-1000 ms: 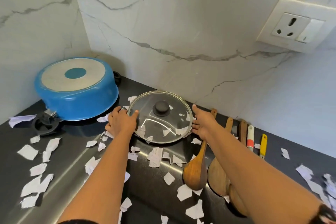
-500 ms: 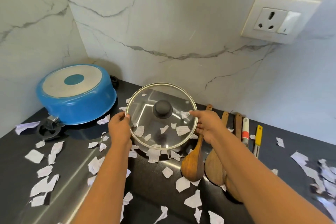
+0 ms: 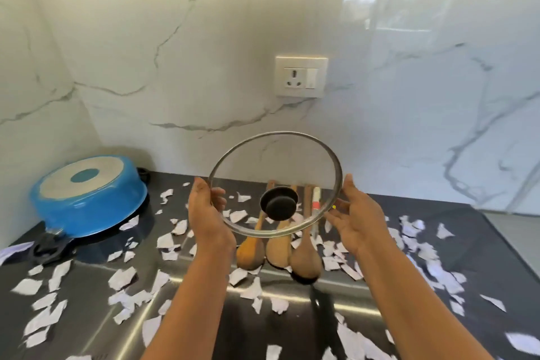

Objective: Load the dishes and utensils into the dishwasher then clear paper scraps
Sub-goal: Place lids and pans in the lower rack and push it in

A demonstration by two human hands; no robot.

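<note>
Now I'm holding the glass lid (image 3: 248,172) tilted above the countertop (image 3: 482,242), left hand (image 3: 206,215) and right hand (image 3: 355,221) apparently gripping its rim, paper scraps (image 3: 122,278) lying below.

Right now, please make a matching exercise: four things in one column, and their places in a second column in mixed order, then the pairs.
1. glass lid
2. blue pot
3. wooden spoons
4. wall socket

A. upside down at the counter's left
B. on the marble wall
C. held up between left hand and right hand
D. lying on the counter among paper scraps

Pairs: 1-C, 2-A, 3-D, 4-B
</note>
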